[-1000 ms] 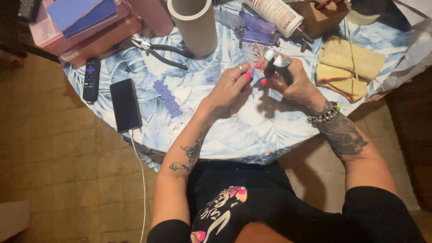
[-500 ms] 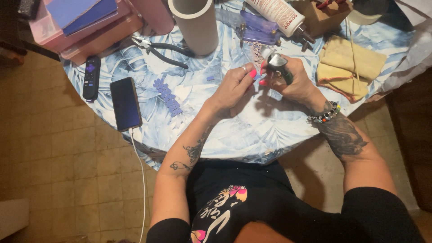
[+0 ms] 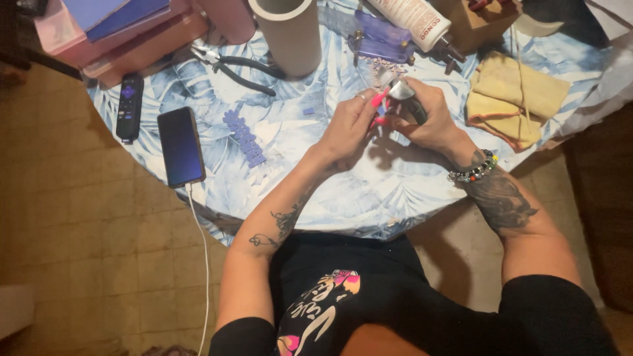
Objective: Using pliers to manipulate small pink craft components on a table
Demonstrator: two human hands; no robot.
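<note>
both hands, left (image 3: 348, 126) and right (image 3: 432, 118), pinch a small tool (image 3: 405, 97) (silver tip, dark body).

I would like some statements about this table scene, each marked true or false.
1. Both hands meet over the table. True: the left hand and right hand are together at a small silver-tipped tool.
2. The phone has a cable plugged in. True.
3. The pliers are in the left hand. False: they lie on the table beside the grey tube.
4. The remote lies on the phone. False: it lies beside it, apart.
5. The right wrist wears a bead bracelet. True.
</note>
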